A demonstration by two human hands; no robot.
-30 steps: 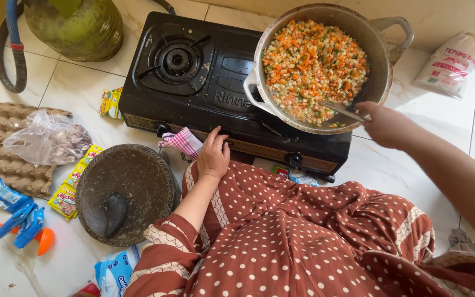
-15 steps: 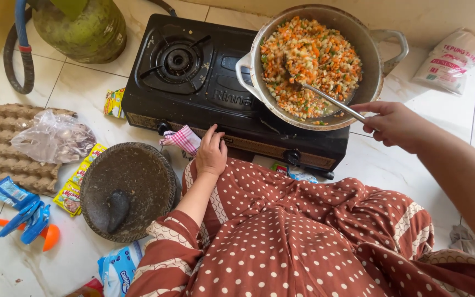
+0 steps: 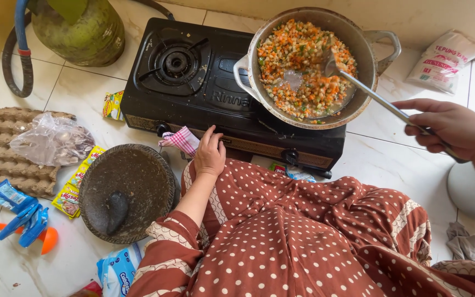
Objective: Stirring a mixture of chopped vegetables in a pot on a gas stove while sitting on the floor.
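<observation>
I count one stove (image 3: 210, 93) with two burners, sitting on the tiled floor (image 3: 391, 165); the left burner (image 3: 176, 61) is bare and the right one carries one pan (image 3: 380, 82) of chopped orange, green and white vegetables. My right hand (image 3: 449, 129) is clenched around the handle end of one spoon (image 3: 377, 99), whose long axis runs diagonally: the handle is at lower right and the bowl points up-left, dipped into the vegetables right of the pan's middle. My left hand (image 3: 210, 154) is released, fingers loose, resting at the stove's front edge just beside a pink checked cloth (image 3: 180, 140). On the floor to the left I see one stone mortar (image 3: 127, 190) with one pestle (image 3: 115, 212) lying in it, one egg tray (image 3: 6, 159), and one green gas cylinder (image 3: 81, 30).
</observation>
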